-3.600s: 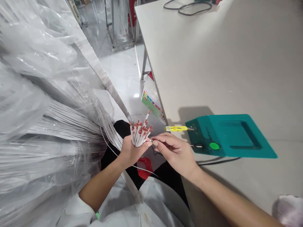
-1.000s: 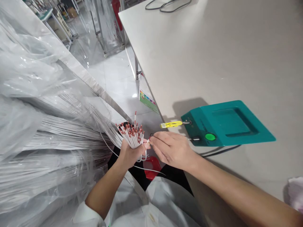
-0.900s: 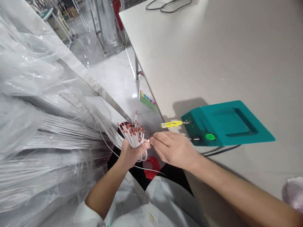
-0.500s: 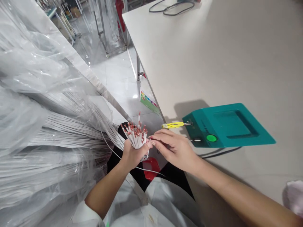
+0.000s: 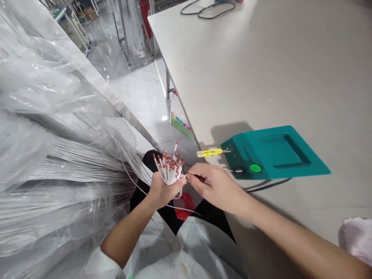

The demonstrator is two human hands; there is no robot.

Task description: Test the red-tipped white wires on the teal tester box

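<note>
My left hand (image 5: 161, 192) is wrapped round a bundle of thin white wires (image 5: 169, 173) with bare, copper-red ends pointing up; one end stands higher than the others. Beside the left thumb, my right hand (image 5: 216, 186) pinches the tip of a single white wire (image 5: 185, 176) between thumb and forefinger. A loop of wire hangs just under the left thumb. Right of the hands, on the table, lies a teal metal box (image 5: 242, 159) with a green button (image 5: 256, 168). A yellow clip (image 5: 209, 152) on it points towards the hands, touching neither.
Long white wires (image 5: 87, 162) under clear plastic sheeting (image 5: 26, 143) fill the left side, along a slanting rail (image 5: 116, 104). The pale table (image 5: 261, 77) has a black cable (image 5: 215, 13) at its far end. Something red (image 5: 184, 206) lies below the hands.
The wire bundle has tipped slightly to the right in my left hand. My right fingers stay pinched by the left thumb, a little lower. The whole view has shifted slightly.
</note>
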